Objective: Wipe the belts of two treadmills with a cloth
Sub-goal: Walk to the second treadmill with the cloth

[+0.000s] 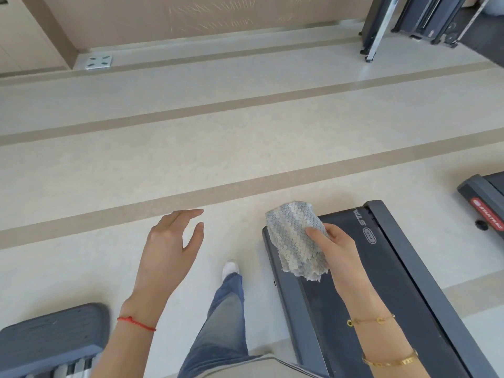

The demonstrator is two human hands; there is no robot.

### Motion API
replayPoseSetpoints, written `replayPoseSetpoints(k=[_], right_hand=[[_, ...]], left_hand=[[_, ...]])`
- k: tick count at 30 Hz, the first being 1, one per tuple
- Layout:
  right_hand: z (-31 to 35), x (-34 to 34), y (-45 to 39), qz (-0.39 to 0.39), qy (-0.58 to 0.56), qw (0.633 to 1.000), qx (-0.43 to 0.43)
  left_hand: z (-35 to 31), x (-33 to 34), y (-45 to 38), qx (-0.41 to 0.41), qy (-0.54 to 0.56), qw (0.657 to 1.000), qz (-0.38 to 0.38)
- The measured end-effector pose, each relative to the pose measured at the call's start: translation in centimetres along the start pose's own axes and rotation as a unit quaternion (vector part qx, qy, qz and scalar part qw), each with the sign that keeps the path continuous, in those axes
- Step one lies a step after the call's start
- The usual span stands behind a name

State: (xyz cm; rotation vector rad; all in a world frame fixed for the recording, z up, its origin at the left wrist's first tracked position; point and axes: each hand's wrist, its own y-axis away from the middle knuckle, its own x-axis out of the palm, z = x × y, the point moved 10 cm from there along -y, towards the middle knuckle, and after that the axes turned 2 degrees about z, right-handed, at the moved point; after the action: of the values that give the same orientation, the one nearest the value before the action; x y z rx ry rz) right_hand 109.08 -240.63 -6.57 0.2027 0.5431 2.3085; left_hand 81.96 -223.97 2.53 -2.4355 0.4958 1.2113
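The pale, tan-striped floor is spread out beyond both hands. A dark treadmill, its belt smooth and matte, is seen under the right hand. A grey, scale-textured cloth, crumpled, is gripped by that hand above the belt's end. The left hand is held loose, fingers spread, nothing grasped.

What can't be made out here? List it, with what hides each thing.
All head view:
- Belt of the near treadmill: the cloth and right hand cover part; the bottom edge cuts off the rest.
- Its belt lettering: partly covered by the cloth.
- Second treadmill: cut off by the right edge; its belt barely shows.
- Whether the cloth touches the belt: cannot tell.
- Left hand: open, holds nothing.
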Motion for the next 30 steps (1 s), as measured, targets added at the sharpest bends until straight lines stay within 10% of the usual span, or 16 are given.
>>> replayPoseSetpoints(k=[15, 30], right_hand=[[11.3, 12.1, -21.5, -0.027, -0.037, 0.999, -0.015], [18.1, 5.8, -40.1, -0.169, -0.116, 0.979, 0.003]], left_hand=[[4.8, 0.3, -28.7, 0.061, -0.015, 0.998, 0.028], [-4.1, 13.7, -54.7, 0.178, 0.000, 0.975, 0.133]])
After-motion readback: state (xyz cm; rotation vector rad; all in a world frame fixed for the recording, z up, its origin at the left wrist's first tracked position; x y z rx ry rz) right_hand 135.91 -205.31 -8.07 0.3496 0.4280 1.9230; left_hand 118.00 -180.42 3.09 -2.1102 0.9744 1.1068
